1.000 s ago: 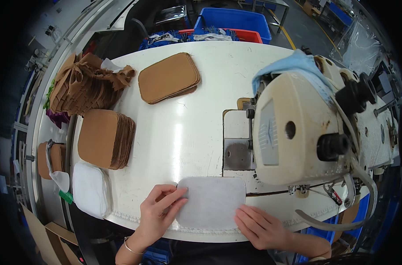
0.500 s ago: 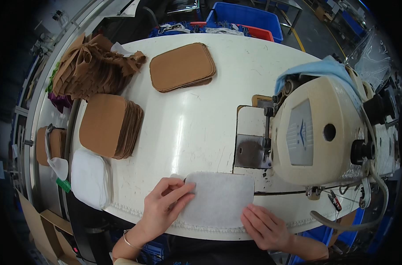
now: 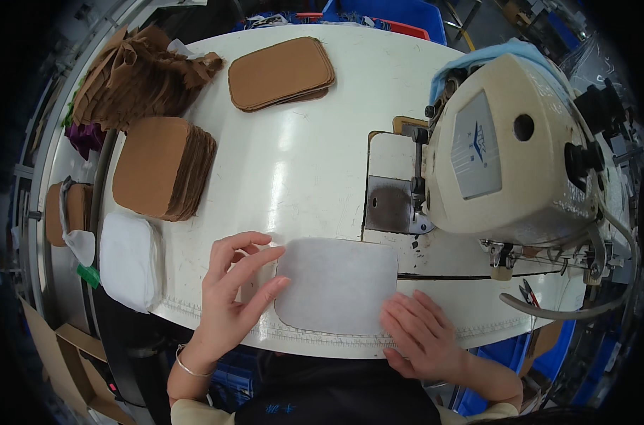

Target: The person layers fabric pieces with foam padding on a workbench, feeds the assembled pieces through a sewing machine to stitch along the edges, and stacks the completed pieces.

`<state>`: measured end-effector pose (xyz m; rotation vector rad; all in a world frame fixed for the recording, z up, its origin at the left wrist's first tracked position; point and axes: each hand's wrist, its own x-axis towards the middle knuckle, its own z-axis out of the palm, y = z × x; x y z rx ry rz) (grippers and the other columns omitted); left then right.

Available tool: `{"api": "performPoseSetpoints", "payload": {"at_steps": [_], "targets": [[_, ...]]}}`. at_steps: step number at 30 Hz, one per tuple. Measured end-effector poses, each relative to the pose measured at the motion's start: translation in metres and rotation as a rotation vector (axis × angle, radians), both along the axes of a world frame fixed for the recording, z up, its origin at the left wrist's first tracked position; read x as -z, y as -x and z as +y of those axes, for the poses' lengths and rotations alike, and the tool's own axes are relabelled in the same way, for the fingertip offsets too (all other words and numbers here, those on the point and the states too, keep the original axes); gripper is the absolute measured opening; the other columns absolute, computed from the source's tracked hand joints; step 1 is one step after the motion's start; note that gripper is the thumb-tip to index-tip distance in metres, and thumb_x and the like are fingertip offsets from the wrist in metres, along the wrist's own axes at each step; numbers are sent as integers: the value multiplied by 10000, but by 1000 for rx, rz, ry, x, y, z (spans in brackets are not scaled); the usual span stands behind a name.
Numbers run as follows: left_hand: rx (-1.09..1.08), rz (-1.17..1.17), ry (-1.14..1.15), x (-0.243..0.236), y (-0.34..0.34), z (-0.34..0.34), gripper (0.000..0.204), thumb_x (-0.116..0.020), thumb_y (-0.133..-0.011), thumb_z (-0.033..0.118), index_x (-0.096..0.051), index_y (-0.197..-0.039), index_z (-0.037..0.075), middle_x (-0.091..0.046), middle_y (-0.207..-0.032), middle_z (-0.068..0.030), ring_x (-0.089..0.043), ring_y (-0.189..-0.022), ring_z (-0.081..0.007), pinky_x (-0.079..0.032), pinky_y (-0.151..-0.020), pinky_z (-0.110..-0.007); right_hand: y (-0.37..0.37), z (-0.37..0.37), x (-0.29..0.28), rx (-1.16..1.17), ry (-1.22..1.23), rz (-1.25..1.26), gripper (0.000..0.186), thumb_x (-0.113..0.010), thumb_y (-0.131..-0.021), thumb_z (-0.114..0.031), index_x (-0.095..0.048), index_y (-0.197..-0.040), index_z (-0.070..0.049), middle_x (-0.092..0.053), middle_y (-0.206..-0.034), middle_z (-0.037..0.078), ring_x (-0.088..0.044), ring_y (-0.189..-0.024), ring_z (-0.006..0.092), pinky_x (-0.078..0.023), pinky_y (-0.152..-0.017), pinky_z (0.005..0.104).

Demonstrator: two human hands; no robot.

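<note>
Left hand (image 3: 230, 294) has parted thumb from index at the white sheet (image 3: 336, 283) since the earlier frame.
White stack (image 3: 129, 262) near left, brown stack (image 3: 152, 166) beyond; left fingers spread, sheet contact unclear; sheet flat on table (image 3: 300, 170), near side; right hand (image 3: 422, 334) on its near-right corner, fingers together, thumb apart; sewing machine (image 3: 499, 170) right.

The white sheet (image 3: 336, 285) looks like matt cloth. The worktop (image 3: 300, 156) is smooth and glossy, the machine plate (image 3: 391, 202) metallic.
</note>
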<state>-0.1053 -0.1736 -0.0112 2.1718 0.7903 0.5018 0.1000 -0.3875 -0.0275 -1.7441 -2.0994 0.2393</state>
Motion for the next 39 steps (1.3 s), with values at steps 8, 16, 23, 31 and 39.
{"api": "performPoseSetpoints", "payload": {"at_steps": [8,16,23,31,39], "targets": [[483,328,-417,18,-28,-18,797,-573,-888,464,-312,-1441,-48,-307,-1509,-204,-287,-1408,-339,-220,-1148,-445,13,60,5,30,131,24,734,-618,-851,-372,-395,-1326,141,-343,-1440,300,-312,-1368,416,-245,-1132,505],[236,154,-333,5,31,14,371,-665,-845,55,-613,-1212,30,-581,-1271,-157,-537,-1207,-320,-403,-1027,-414,10,56,5,-3,145,-7,815,-653,-817,-430,-397,-1301,173,-349,-1412,348,-310,-1353,463,-235,-1123,538],[-355,67,-582,-37,44,71,199,-746,-757,9,-687,-947,9,-641,-1038,-117,-619,-950,-270,-512,-788,-356,7,42,6,-18,-103,55,799,-687,-788,-399,-418,-1297,155,-364,-1405,342,-346,-1334,466,-251,-1109,557],[-308,-64,-2,-43,62,108,66,-658,-849,-23,-687,-904,-46,-713,-988,-87,-661,-874,-140,-522,-827,-273,5,45,1,-7,-150,156,693,-689,-802,-304,-452,-1283,135,-421,-1374,312,-378,-1322,448,-322,-1081,538],[-363,-121,-11,-32,62,115,74,-669,-860,15,-659,-872,-58,-695,-838,-75,-642,-785,-115,-510,-758,-244,8,47,-4,-67,-235,174,600,-679,-800,-231,-498,-1268,98,-485,-1344,252,-438,-1294,399,-364,-1076,493]]}}
